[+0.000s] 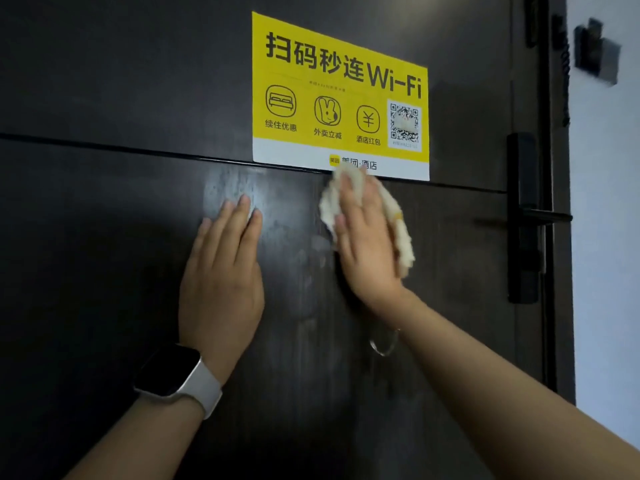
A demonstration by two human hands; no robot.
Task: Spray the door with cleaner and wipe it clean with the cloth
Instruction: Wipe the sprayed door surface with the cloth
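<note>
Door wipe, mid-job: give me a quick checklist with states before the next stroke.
1. Cloth under right hand, flat on door: ok.
2. Left hand braced flat on door, off the cloth: ok.
3. Smeared patch above left fingertips wiped: not ok.
4. Cloth clear of sticker: not ok, its top overlaps the lower edge.
5. Handle clear of the stroke: ok.
6. Spray bottle within reach: cannot tell, not in view.
</note>
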